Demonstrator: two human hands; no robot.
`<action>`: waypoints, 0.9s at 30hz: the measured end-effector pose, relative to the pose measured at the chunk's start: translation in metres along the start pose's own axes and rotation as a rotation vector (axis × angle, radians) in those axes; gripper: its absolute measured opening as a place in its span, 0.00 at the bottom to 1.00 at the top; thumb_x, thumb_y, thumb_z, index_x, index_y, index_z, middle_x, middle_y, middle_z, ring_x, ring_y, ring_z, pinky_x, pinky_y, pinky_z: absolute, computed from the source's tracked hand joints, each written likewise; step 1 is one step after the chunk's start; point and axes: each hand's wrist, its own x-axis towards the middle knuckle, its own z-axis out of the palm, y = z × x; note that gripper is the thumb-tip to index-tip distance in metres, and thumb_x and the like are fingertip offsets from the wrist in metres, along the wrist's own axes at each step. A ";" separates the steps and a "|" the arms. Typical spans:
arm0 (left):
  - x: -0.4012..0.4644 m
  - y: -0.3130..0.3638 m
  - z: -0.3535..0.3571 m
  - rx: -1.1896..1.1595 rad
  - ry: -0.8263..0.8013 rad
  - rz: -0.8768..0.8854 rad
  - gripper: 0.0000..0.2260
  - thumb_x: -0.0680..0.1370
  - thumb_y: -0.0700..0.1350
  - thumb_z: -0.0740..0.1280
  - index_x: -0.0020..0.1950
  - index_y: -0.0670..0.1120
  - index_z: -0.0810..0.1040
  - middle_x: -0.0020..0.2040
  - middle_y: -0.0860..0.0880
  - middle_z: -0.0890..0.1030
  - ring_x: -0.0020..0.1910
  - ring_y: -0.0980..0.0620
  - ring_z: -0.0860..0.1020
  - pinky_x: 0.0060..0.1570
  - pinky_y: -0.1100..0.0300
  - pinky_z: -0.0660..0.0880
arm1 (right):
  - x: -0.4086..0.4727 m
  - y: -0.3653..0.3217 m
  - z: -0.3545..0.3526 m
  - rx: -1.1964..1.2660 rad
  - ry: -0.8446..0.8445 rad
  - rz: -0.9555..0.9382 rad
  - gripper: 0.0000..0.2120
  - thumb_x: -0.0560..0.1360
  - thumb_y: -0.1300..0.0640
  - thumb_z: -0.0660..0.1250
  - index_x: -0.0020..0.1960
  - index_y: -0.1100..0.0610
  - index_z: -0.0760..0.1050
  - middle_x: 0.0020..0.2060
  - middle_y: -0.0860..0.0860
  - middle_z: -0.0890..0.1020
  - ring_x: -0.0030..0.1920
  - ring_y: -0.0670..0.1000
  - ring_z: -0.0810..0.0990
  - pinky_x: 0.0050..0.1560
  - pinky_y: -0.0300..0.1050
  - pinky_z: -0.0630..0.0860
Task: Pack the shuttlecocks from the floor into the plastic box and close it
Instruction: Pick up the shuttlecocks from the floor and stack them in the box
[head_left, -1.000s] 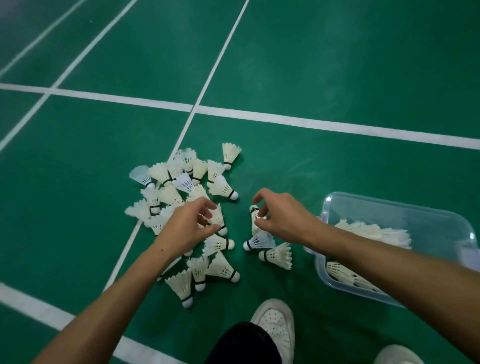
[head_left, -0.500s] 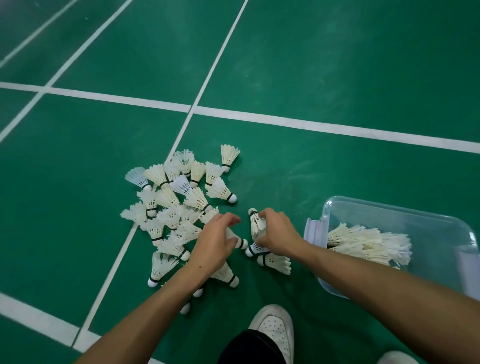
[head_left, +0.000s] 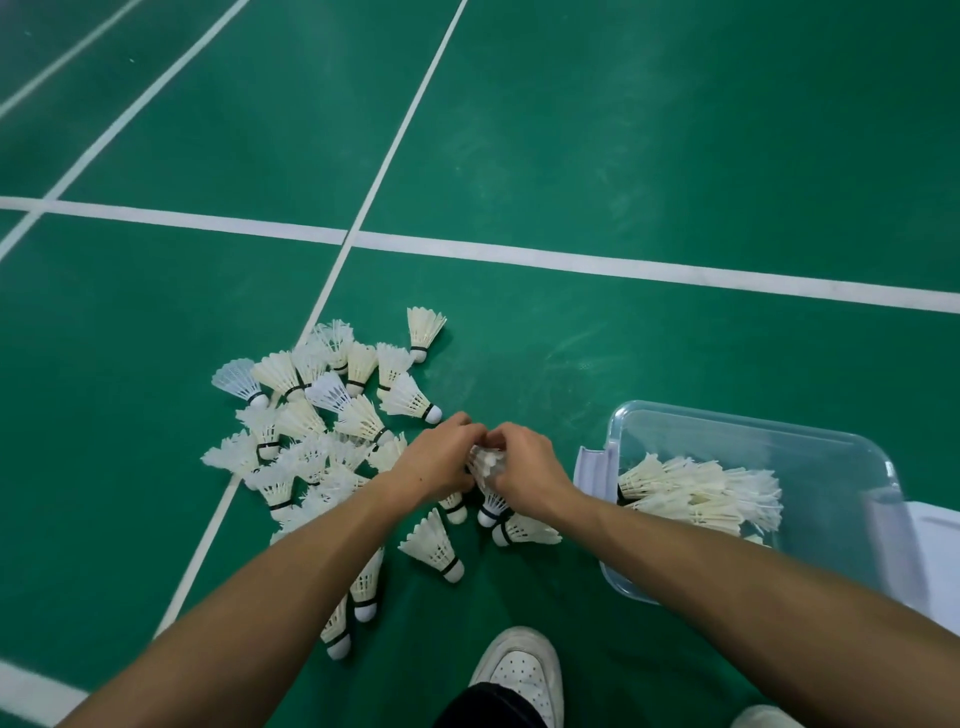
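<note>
Several white feather shuttlecocks (head_left: 322, 415) lie in a loose pile on the green court floor, left of centre. My left hand (head_left: 439, 457) and my right hand (head_left: 524, 467) meet over the pile's right edge, fingers curled around a small bunch of shuttlecocks (head_left: 485, 462) held between them. A few more shuttlecocks (head_left: 434, 545) lie just below my hands. To the right stands the clear plastic box (head_left: 727, 431), open, with a bundle of shuttlecocks (head_left: 696, 493) lying inside.
White court lines (head_left: 519, 254) cross the floor beyond the pile. My white shoe (head_left: 524, 670) is at the bottom centre, a second shoe at the bottom right corner. A pale latch (head_left: 595, 467) sticks out at the box's left end.
My left hand has moved right from the pile to meet my right hand. Both now hold the same bunch of shuttlecocks between them.
</note>
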 end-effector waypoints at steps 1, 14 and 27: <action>-0.003 -0.003 0.003 -0.018 0.018 -0.006 0.20 0.71 0.40 0.75 0.61 0.49 0.77 0.56 0.50 0.75 0.50 0.45 0.80 0.48 0.52 0.77 | -0.001 0.000 0.001 0.012 -0.001 -0.006 0.18 0.77 0.61 0.75 0.66 0.58 0.77 0.61 0.54 0.83 0.58 0.55 0.82 0.61 0.54 0.81; -0.071 0.027 -0.085 -0.291 0.451 0.108 0.19 0.70 0.37 0.79 0.59 0.49 0.83 0.50 0.57 0.82 0.47 0.65 0.77 0.46 0.70 0.72 | -0.060 -0.029 -0.095 0.400 0.172 -0.212 0.27 0.73 0.64 0.79 0.69 0.51 0.78 0.62 0.45 0.81 0.43 0.50 0.85 0.47 0.48 0.86; -0.042 0.182 -0.078 -0.485 0.294 0.357 0.15 0.73 0.44 0.81 0.57 0.48 0.84 0.49 0.56 0.85 0.32 0.69 0.76 0.35 0.73 0.72 | -0.173 0.105 -0.211 0.478 0.560 0.034 0.25 0.77 0.68 0.75 0.71 0.52 0.77 0.52 0.53 0.78 0.39 0.49 0.81 0.46 0.42 0.86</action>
